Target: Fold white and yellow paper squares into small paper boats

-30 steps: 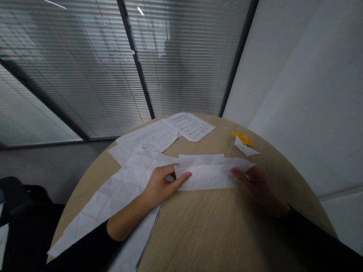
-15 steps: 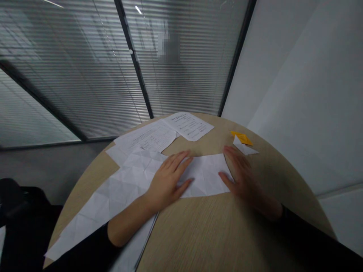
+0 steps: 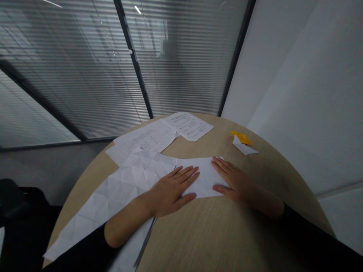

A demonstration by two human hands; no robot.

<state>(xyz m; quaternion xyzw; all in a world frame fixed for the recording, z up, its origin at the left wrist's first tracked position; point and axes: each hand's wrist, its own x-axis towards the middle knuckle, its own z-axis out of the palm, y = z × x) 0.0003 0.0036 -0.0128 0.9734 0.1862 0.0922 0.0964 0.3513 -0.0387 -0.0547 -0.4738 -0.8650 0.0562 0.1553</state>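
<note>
**Head camera view: left hand (image 3: 170,192) and right hand (image 3: 236,185) lie open on a creased white paper sheet (image 3: 133,185)**

A round wooden table (image 3: 215,234) with a pale, fine grain is seen from above. A glass partition (image 3: 76,75) fitted with slatted blinds is placed beyond it, a white wall (image 3: 286,94) is seen on the right, and a grey floor (image 3: 48,170) is seen past the table's left edge. Two printed sheets (image 3: 187,126) are laid near the far edge. A yellow folded paper piece (image 3: 241,138) is touched by a small white folded paper piece (image 3: 244,149) near the far right edge.

The creased sheet is spread diagonally across the table. Both hands are held palm down with fingers parted, pressed on its narrower right end. Nothing is clenched or grasped.
</note>
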